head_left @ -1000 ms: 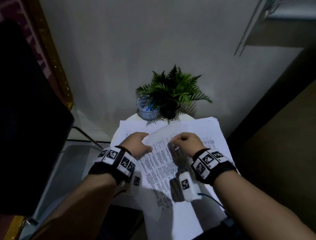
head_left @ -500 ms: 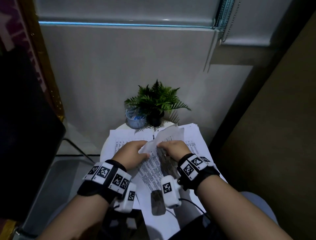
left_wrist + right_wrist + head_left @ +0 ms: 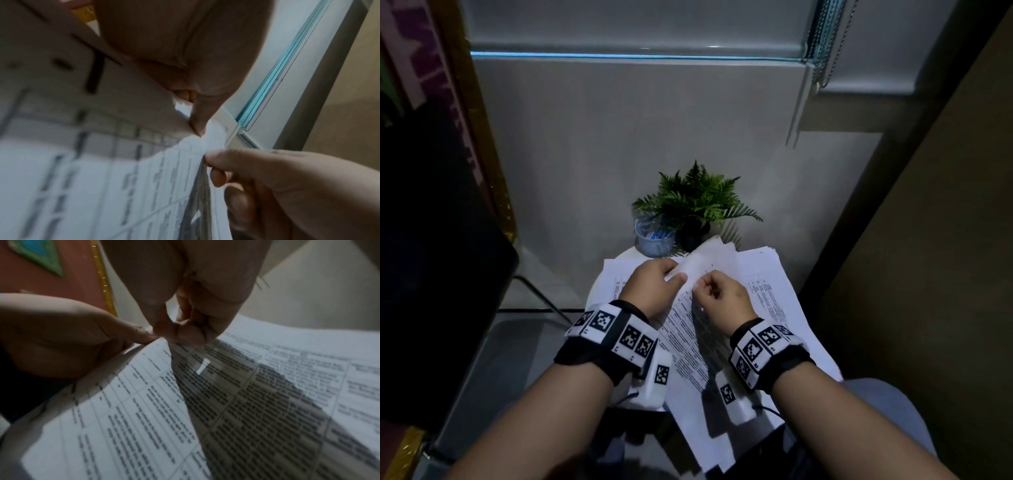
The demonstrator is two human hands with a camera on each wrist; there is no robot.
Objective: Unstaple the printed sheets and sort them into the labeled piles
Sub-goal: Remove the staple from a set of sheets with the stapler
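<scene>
A dim room with a plain grey wall [image 3: 654,144] ahead. High on it hangs a pale roller blind [image 3: 637,27] whose bottom edge glows with a thin blue line, a bead chain [image 3: 832,44] dangling at its right end. A brown panel [image 3: 945,240] closes the right side. On the left stands a dark chair [image 3: 431,274] before a reddish hanging with gold trim [image 3: 482,137]. At the back of the small round white desk [image 3: 628,257] sit a potted fern [image 3: 695,202] and a mesh pen cup [image 3: 654,240], touching side by side
</scene>
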